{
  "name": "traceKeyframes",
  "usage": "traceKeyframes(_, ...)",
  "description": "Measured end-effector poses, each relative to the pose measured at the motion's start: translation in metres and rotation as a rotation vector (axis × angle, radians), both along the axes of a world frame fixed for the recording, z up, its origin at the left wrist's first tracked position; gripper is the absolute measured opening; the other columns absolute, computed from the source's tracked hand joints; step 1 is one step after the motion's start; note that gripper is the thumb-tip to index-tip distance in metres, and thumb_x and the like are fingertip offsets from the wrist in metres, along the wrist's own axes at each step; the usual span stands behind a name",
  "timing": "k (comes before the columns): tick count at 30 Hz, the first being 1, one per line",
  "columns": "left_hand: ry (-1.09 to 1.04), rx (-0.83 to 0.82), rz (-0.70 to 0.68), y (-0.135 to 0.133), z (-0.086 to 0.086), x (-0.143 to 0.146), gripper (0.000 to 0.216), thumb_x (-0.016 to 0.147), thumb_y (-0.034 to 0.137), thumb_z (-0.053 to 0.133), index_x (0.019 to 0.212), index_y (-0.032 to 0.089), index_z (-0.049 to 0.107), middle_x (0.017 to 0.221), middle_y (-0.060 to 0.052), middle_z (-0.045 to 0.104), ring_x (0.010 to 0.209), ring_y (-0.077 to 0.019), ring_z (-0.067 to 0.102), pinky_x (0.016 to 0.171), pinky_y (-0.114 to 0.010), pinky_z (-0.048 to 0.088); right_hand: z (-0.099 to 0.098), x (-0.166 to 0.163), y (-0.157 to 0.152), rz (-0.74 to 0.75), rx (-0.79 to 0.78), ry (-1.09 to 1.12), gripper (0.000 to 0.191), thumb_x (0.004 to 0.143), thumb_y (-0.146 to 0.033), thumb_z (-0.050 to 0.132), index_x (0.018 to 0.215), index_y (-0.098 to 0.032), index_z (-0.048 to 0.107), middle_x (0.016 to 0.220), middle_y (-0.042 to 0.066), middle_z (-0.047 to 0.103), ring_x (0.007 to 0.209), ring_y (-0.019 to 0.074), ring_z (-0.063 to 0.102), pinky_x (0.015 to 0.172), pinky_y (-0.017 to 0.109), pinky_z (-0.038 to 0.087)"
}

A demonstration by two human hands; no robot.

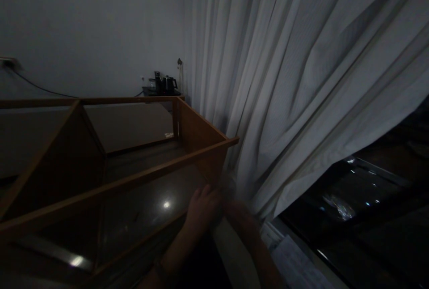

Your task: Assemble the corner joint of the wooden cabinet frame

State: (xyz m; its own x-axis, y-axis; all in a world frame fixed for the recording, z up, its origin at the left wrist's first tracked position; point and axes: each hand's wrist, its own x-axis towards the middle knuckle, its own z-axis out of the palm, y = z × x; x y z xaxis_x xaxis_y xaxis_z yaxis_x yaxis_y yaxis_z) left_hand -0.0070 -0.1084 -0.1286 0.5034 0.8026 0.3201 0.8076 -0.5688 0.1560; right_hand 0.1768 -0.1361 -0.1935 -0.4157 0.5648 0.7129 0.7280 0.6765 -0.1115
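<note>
A brown wooden shelf unit (140, 177) lies across the left and middle of the view, its open frame divided by an upright panel (60, 155). At its right end is a wooden end panel (204, 137). My left hand (205, 204), fingers bent, is close to the lower corner of that panel. Beside it, almost meeting it, my right hand (240, 218) is smeared by motion. Whatever lies between the two hands is too dark and blurred to make out.
A long white curtain (268, 78) hangs just right of the unit. Papers (295, 262) lie at lower right, by a dark glossy surface (362, 190). A black kettle (169, 84) stands by the far wall. A dark cable (43, 88) runs along the wall.
</note>
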Motion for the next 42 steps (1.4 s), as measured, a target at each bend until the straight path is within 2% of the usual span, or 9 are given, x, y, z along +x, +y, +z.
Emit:
traceKeyframes(8, -0.006, 0.077, 0.042, -0.005, -0.008, 0.0, 0.017, 0.085, 0.025, 0.056, 0.099, 0.029, 0.063, 0.103, 0.002, 0.066, 0.099, -0.0207, 0.053, 0.082, -0.037, 0.037, -0.009, -0.015, -0.001, -0.078, 0.035, 0.118, 0.03, 0.094, -0.017, 0.043, 0.116, -0.029, 0.061, 0.095, 0.004, 0.071, 0.085, 0.0178, 0.067, 0.08, 0.035, 0.057)
traceKeyframes(13, -0.031, 0.171, 0.147, -0.014, -0.01, -0.006, 0.015, 0.085, 0.028, 0.056, 0.099, 0.029, 0.061, 0.1, 0.001, 0.064, 0.094, -0.0214, 0.053, 0.081, -0.038, 0.037, -0.011, -0.025, -0.001, -0.105, 0.114, 0.21, 0.028, 0.096, -0.019, 0.041, 0.116, -0.025, 0.06, 0.09, 0.006, 0.07, 0.084, 0.0179, 0.066, 0.076, 0.034, 0.056)
traceKeyframes(16, -0.062, 0.202, 0.225, -0.014, -0.006, -0.011, 0.017, 0.086, 0.029, 0.053, 0.102, 0.025, 0.059, 0.1, -0.002, 0.063, 0.093, -0.0223, 0.053, 0.081, -0.038, 0.039, -0.011, -0.028, 0.0, -0.126, 0.074, 0.249, 0.025, 0.096, -0.022, 0.041, 0.109, -0.025, 0.063, 0.088, 0.005, 0.07, 0.081, 0.0173, 0.066, 0.072, 0.032, 0.056)
traceKeyframes(20, -0.1, 0.113, 0.272, -0.009, -0.002, -0.012, 0.029, 0.086, 0.03, 0.052, 0.113, 0.018, 0.053, 0.105, -0.007, 0.06, 0.096, -0.0229, 0.052, 0.08, -0.035, 0.042, -0.014, -0.028, 0.001, -0.156, 0.019, 0.254, 0.026, 0.096, -0.026, 0.041, 0.101, -0.025, 0.067, 0.086, 0.005, 0.07, 0.081, 0.0175, 0.066, 0.073, 0.033, 0.055)
traceKeyframes(24, -0.094, -0.033, 0.295, -0.007, 0.0, -0.007, 0.022, 0.088, 0.026, 0.048, 0.106, 0.017, 0.054, 0.1, -0.007, 0.06, 0.092, -0.0205, 0.054, 0.077, -0.031, 0.044, -0.012, -0.027, 0.0, -0.138, 0.016, 0.239, 0.025, 0.096, -0.026, 0.042, 0.103, -0.026, 0.066, 0.086, 0.004, 0.07, 0.082, 0.0173, 0.066, 0.076, 0.033, 0.055)
traceKeyframes(27, -0.065, -0.062, 0.294, -0.004, 0.002, -0.004, 0.018, 0.087, 0.026, 0.049, 0.101, 0.017, 0.056, 0.101, -0.007, 0.059, 0.093, -0.0205, 0.055, 0.078, -0.031, 0.044, -0.004, -0.031, -0.002, -0.118, 0.015, 0.319, 0.024, 0.096, -0.028, 0.043, 0.099, -0.025, 0.068, 0.083, 0.005, 0.071, 0.079, 0.0179, 0.066, 0.07, 0.032, 0.055)
traceKeyframes(33, -0.028, -0.049, 0.308, 0.0, 0.001, -0.001, 0.022, 0.084, 0.028, 0.055, 0.103, 0.016, 0.055, 0.102, -0.008, 0.059, 0.094, -0.0225, 0.055, 0.077, -0.033, 0.045, 0.008, -0.054, -0.011, -0.279, -0.187, 0.674, 0.028, 0.091, -0.04, 0.05, 0.078, -0.022, 0.066, 0.075, 0.004, 0.068, 0.07, 0.0174, 0.064, 0.064, 0.03, 0.053)
traceKeyframes(37, -0.013, -0.027, 0.353, 0.0, -0.001, 0.001, 0.025, 0.084, 0.03, 0.055, 0.105, 0.017, 0.054, 0.107, -0.008, 0.059, 0.097, -0.023, 0.055, 0.077, -0.033, 0.045, 0.004, -0.064, -0.013, -0.314, -0.387, 0.86, 0.028, 0.09, -0.042, 0.051, 0.082, -0.019, 0.065, 0.077, 0.004, 0.068, 0.071, 0.0163, 0.064, 0.065, 0.027, 0.051)
traceKeyframes(42, -0.016, -0.022, 0.361, 0.001, -0.002, 0.002, 0.026, 0.084, 0.033, 0.054, 0.105, 0.018, 0.054, 0.106, -0.007, 0.059, 0.097, -0.0231, 0.055, 0.075, -0.033, 0.046, 0.002, -0.066, -0.011, -0.321, -0.411, 0.923, 0.029, 0.088, -0.043, 0.053, 0.085, -0.017, 0.065, 0.082, 0.005, 0.069, 0.074, 0.0168, 0.064, 0.068, 0.027, 0.051)
